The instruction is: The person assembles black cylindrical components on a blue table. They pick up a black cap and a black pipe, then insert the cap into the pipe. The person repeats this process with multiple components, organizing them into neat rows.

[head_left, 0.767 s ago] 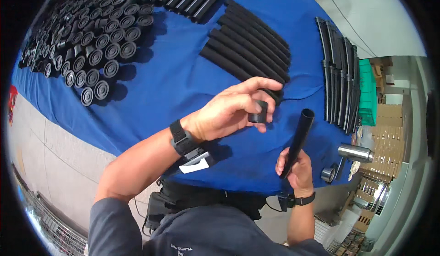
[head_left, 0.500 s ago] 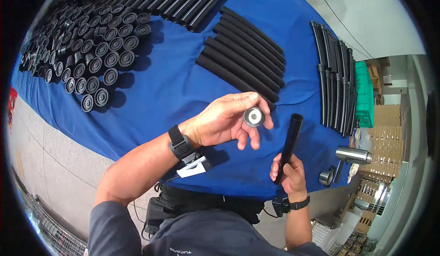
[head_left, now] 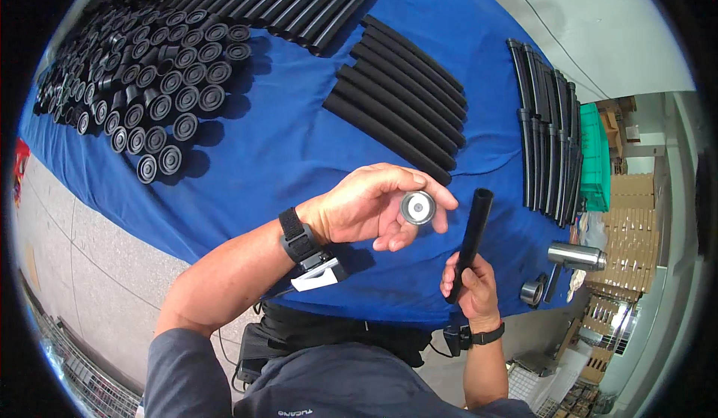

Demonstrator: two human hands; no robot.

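Note:
My left hand is closed around a small round black cap, its hollow end turned up and a pale disc visible inside. Held in my right hand is a short black tube, tilted slightly, with its open upper end away from me. The cap and the tube are apart, the cap to the left of the tube. Beyond my hands lie several black foam-like sleeves side by side. At the far left stand many more black ribbed caps, grouped closely.
Long black tubes line the back of the blue cloth. Capped black tubes are stacked at the right, beside a green crate. A steel flask and a metal ring sit near the right edge.
My left hand has brought the cap slightly down and to the right, and its fingers have curled in more. The right hand and the tube have hardly moved.

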